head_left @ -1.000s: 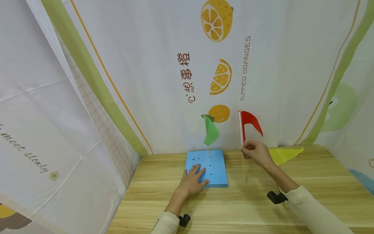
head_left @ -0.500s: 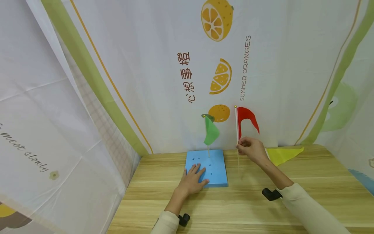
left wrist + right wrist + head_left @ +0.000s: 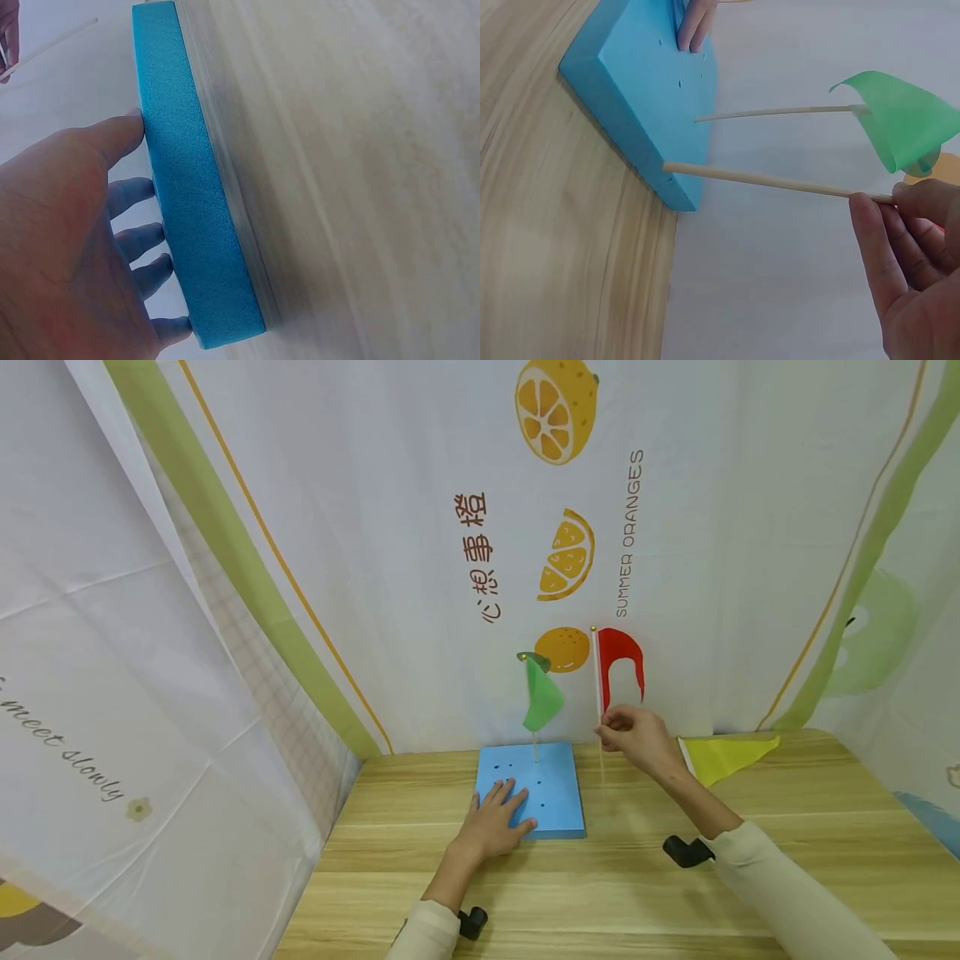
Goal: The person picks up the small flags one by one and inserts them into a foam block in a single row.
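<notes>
My left hand (image 3: 491,822) rests with spread fingers on a blue foam block (image 3: 558,814) that has several small holes in its top. A green flag (image 3: 543,697) stands upright in the block near its back edge. To the right of the block, my right hand (image 3: 637,739) pinches the wooden stick of a red flag (image 3: 619,645) between thumb and fingertips. In the right wrist view, the stick's (image 3: 765,180) lower end is free, apart from the table. The left wrist view shows the block's side (image 3: 195,180) with the fingertips along its top edge.
A yellow flag (image 3: 723,758) lies on the wooden table (image 3: 637,893) behind the right forearm. A white cloth with orange prints (image 3: 566,556) hangs behind the table, and another cloth (image 3: 150,610) hangs on the left.
My right hand has moved left with the red flag, closer to the blue block, and slightly up. The left hand has stayed in place on the block.
</notes>
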A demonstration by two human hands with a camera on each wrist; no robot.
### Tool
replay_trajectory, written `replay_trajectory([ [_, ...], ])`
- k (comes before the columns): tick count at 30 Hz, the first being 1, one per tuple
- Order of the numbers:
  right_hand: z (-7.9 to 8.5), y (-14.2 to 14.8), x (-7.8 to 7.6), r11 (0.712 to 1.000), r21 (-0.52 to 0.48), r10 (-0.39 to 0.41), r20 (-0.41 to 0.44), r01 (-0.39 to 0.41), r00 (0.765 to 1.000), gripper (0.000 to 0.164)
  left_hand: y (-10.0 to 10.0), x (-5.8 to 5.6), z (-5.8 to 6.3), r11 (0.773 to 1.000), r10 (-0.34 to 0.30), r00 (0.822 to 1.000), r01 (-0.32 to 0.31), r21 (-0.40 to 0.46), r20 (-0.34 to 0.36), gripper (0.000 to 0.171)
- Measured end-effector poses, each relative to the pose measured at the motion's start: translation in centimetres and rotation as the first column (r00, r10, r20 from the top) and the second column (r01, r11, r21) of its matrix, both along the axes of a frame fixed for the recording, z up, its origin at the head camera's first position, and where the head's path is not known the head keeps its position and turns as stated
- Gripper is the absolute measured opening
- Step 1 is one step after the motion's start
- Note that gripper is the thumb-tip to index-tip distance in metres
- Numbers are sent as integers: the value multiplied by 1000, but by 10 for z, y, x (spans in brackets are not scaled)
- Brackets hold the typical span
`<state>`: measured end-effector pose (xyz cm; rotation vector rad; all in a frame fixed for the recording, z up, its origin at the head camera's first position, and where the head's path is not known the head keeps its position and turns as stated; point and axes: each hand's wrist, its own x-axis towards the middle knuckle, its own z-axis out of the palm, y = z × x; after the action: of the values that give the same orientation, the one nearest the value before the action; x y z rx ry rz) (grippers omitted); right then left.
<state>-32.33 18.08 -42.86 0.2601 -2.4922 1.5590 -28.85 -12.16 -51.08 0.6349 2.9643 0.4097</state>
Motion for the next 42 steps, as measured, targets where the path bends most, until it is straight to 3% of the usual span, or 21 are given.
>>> replay_trajectory([
  [12,3,-12,-3,1000,-9,9,-60,-10,998,15,-2,-5,-7,1000,-9,1000,9,3,-7,65],
  [42,11,-54,-3,998,3,57,-81,-57,995,13,-3,-2,-2,1000,-25,1000,25,11,-3,65],
])
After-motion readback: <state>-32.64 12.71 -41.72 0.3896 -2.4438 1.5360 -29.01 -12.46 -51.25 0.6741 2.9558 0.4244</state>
